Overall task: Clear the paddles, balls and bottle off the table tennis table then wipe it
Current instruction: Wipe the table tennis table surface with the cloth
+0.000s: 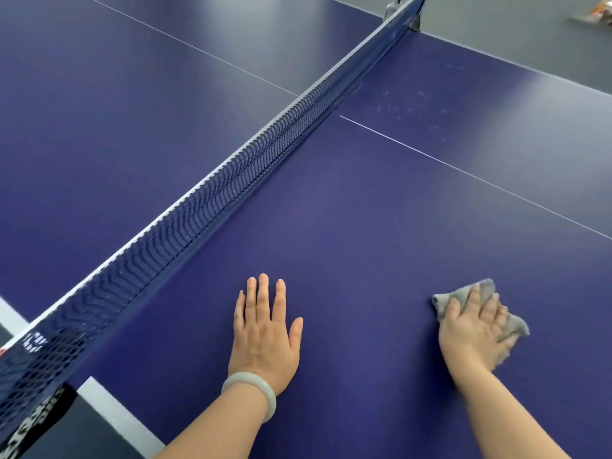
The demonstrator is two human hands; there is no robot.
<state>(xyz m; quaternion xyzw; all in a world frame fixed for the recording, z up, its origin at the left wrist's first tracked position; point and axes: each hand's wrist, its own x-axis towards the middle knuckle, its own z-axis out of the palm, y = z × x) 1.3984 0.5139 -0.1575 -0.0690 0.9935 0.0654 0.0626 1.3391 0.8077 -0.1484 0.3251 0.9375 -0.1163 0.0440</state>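
The blue table tennis table (347, 200) fills the view, with no paddles, balls or bottle on it. My left hand (265, 329) lies flat on the near half, palm down, fingers apart, holding nothing. A pale bangle sits on that wrist. My right hand (473, 329) presses a crumpled grey cloth (486, 289) onto the surface, further right. Faint pale smudges (410, 104) mark the tabletop beyond the centre line, close to the net.
The dark net (205, 200) with its white top band runs diagonally from lower left to upper right. Its clamp post (394, 6) stands at the far edge. Grey floor lies beyond the table, with a small orange-and-white object (596, 16) at the top right.
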